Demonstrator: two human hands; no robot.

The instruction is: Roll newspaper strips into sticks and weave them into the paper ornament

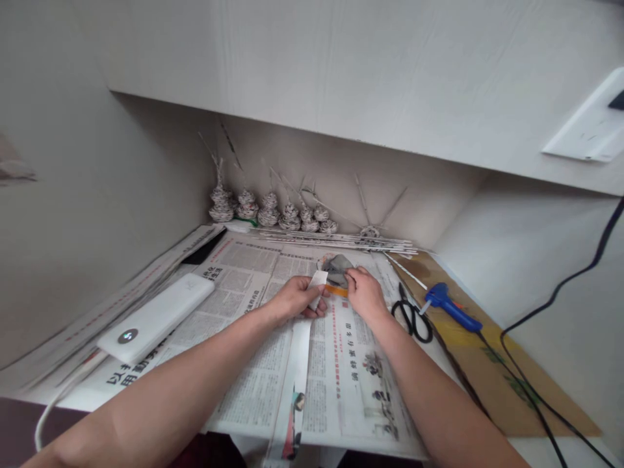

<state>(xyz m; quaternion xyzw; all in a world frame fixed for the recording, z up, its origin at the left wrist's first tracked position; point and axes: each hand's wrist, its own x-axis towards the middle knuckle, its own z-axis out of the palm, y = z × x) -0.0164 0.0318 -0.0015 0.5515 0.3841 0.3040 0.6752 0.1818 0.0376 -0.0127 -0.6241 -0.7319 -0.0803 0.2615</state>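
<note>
My left hand (299, 298) is closed on a long, narrow paper strip (301, 351). Its white upper end sticks out above the fingers, and the rest trails down over the newspaper past the table's front edge. My right hand (364, 291) has its fingers pinched together just to the right; what they grip, if anything, is hidden. Beside those fingertips lies a grey crumpled thing (335, 265), perhaps a cloth. An orange strip (337, 290) shows between the two hands. To the right of my right hand are black-handled scissors (413, 320).
Newspaper (253, 260) covers the table. A white power bank (156, 318) with a cable lies left. A blue glue gun (451, 309) rests on cardboard (526, 396) at right. Rolled paper sticks (336, 240) and several woven gourd shapes (268, 211) line the back, below a low overhang (312, 71).
</note>
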